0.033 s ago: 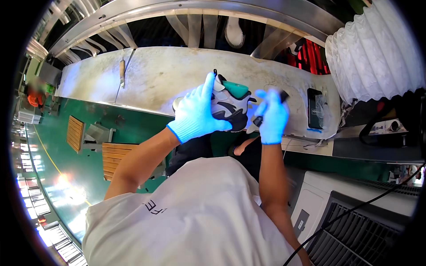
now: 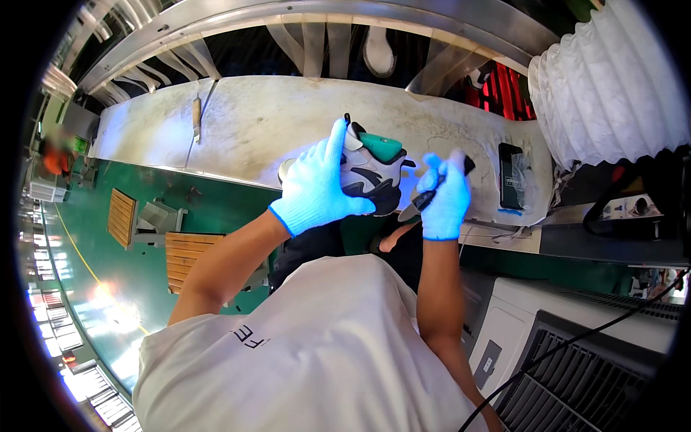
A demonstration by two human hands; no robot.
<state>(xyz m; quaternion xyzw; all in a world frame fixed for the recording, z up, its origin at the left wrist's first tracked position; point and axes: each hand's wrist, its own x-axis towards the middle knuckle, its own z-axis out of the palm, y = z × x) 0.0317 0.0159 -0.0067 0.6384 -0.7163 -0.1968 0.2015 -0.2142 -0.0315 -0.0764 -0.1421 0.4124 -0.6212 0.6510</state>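
My left hand point(image 2: 314, 186), in a pale work glove, grips a grey, white and black sports shoe point(image 2: 371, 178) from its left side. The thumb lies along the shoe's lower edge and the forefinger reaches up by the black pull loop. A green shoe last point(image 2: 381, 146) shows in the shoe's opening. Just right of the shoe, apart from it, my gloved right hand point(image 2: 446, 198) is closed round a black-handled tool point(image 2: 424, 201). Its flat, pale blade point(image 2: 409, 211) points down and left; the other end shows above the fist.
A worn, pale workbench point(image 2: 252, 122) runs across. On it lie a wooden-handled hand tool point(image 2: 196, 119) and a black box-like item point(image 2: 509, 176) beside clear plastic. A white ribbed duct point(image 2: 608, 86) hangs at right. Behind, a conveyor with hanging strips carries a white shoe point(image 2: 379, 52).
My right hand has shifted slightly right and down, and more of the tool's blade shows. My left hand and the shoe stay nearly where they were.
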